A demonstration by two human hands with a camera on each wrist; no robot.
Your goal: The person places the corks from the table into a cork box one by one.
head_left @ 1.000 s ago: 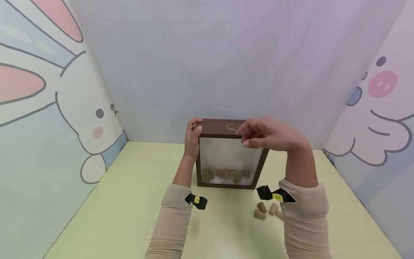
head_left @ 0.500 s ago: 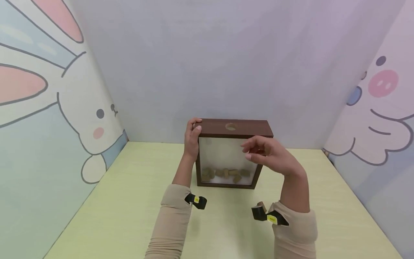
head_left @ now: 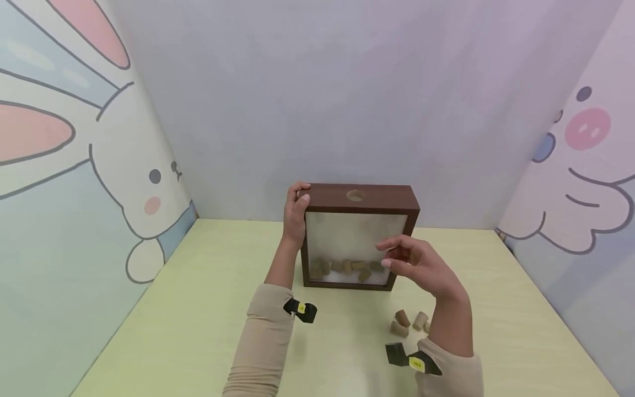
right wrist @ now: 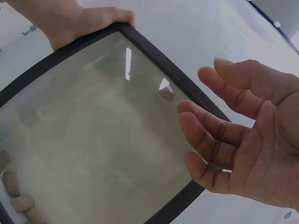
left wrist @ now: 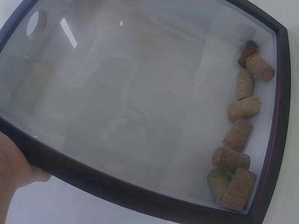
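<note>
A dark brown wooden shadow box with a clear front stands upright on the table, a round hole in its top. Several corks lie along its bottom, behind the pane. My left hand grips the box's upper left corner, thumb at the front edge and fingers over the side. In front of the box's right side hovers my right hand, its fingers loosely bent; the right wrist view shows nothing in its palm.
Several loose corks lie on the pale green table, in front of the box and left of my right forearm. A pale wall rises close behind, with cartoon-printed panels on either side.
My right hand has come down and toward me, from beside the hole in the box's top to in front of the pane. The left hand and the box have stayed put.
</note>
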